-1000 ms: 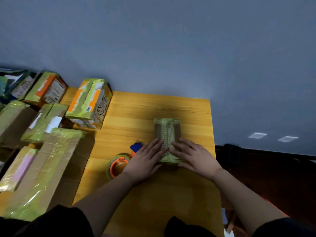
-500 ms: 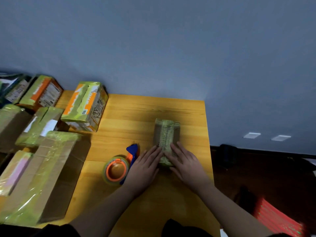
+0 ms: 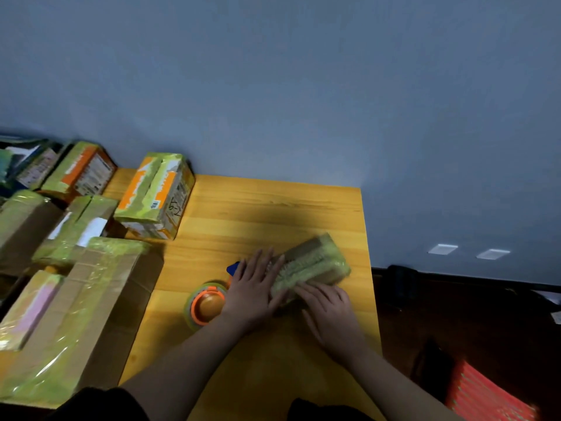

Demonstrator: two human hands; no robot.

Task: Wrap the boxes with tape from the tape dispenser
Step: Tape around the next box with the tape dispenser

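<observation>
Green-taped small box (image 3: pixel 312 264) had been turned from lengthwise to diagonal on the worktop (image 3: pixel 273 208), which suggested repositioning for another pass. Left hand (image 3: pixel 253 291) and right hand (image 3: pixel 326 308) lay flat, fingers straight, pressing its near end. Its brown card showed through wrinkled tape. Tape dispenser (image 3: pixel 206 303) sat just beside the left hand.

barcode label on orange box (image 3: pixel 155 196), unreadable

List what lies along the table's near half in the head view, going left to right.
Big cardboard box → tape dispenser → left hand → right hand, both hands flat on the small taped box.
</observation>
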